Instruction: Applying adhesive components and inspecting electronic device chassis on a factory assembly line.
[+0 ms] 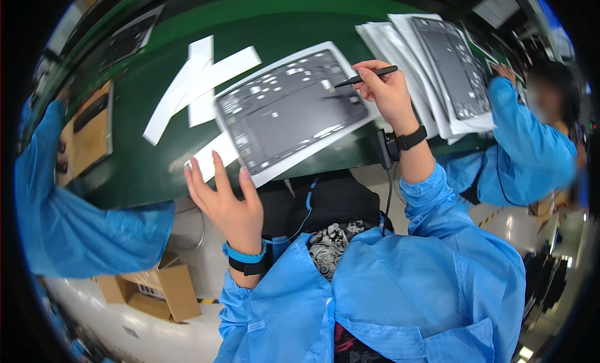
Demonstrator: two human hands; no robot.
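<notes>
A flat dark grey panel [294, 116], dotted with small white and silver patches, lies tilted on a white sheet [269, 176] on the green table. My right hand [387, 91] is closed in a pinch on a slim black pointed tool [378, 74], pen-shaped; I cannot tell if it is tweezers. Its tip is over the panel's upper right part, by a pale patch. My left hand [228, 197] is open, fingers spread, at the panel's near left corner. Its fingertips are over a white strip [215, 151], and the thumb is by the sheet's corner.
Several white strips [203, 81] lie crossed on the green table [140, 169], left of the panel. A stack of white sheets [406, 63] with another dark panel [451, 66] stands right. Blue-sleeved people work on both sides. A cardboard box [178, 291] sits on the floor.
</notes>
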